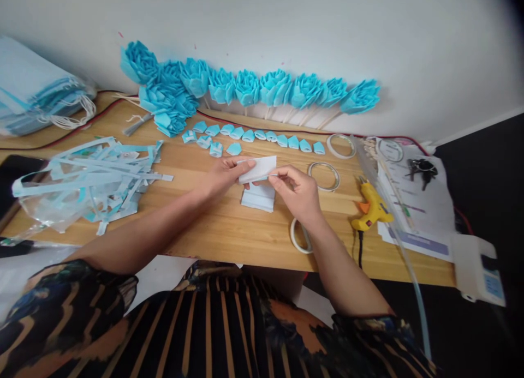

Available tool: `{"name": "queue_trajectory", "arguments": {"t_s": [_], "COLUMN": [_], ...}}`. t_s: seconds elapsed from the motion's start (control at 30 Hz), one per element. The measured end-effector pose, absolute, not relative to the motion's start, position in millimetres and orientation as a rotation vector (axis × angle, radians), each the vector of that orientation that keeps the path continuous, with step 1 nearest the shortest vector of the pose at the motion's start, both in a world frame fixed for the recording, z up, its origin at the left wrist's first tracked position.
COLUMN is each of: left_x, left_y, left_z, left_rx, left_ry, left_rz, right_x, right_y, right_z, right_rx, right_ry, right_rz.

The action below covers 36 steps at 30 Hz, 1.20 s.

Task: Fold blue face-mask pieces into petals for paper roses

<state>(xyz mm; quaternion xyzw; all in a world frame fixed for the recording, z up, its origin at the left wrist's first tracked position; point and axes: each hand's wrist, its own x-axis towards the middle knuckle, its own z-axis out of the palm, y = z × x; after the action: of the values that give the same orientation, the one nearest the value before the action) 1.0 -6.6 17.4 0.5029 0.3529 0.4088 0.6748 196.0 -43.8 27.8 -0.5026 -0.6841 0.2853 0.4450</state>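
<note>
White on its upper face, a sheet [264,167] was held above the counter [229,231]: the left hand [229,173] gripped it, thumb on top, and the right hand [299,193] had its fingers [290,172] pinched closed at the right edge. Just below lay another piece [258,199]. Beyond were blue petals [248,136], then flowers [275,87]; scraps [123,176] lay left, a glue gun [371,206] right.

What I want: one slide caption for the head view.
Left hand and right hand hold a pale sheet before blue artificial flowers.
</note>
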Motion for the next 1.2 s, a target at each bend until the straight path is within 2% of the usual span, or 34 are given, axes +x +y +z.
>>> {"name": "queue_trajectory", "arguments": {"t_s": [0.43, 0.7, 0.8, 0.93, 1.03, 1.2], "left_x": [1, 0, 0, 0, 1, 3], "left_y": [-7, -10, -11, -9, -10, -14], "left_z": [19, 15, 17, 20, 21, 16], "left_rx": [1.396, 1.745, 1.748, 1.461, 1.286, 1.288], "left_ry": [0.867, 0.910, 0.886, 0.729, 0.642, 0.846], "left_rz": [0.948, 1.014, 1.046, 1.112, 1.030, 0.868], "right_x": [196, 199, 198, 195, 194, 194], "right_y": [-43, -40, -43, -48, -49, -47], "right_z": [24, 24, 26, 30, 29, 22], "right_rx": [-1.294, -1.202, -1.274, -1.243, -1.227, -1.248], "right_ry": [-1.544, -1.520, -1.580, -1.630, -1.612, -1.642], "right_rz": [0.859, 1.183, 1.118, 0.992, 0.911, 0.825]}}
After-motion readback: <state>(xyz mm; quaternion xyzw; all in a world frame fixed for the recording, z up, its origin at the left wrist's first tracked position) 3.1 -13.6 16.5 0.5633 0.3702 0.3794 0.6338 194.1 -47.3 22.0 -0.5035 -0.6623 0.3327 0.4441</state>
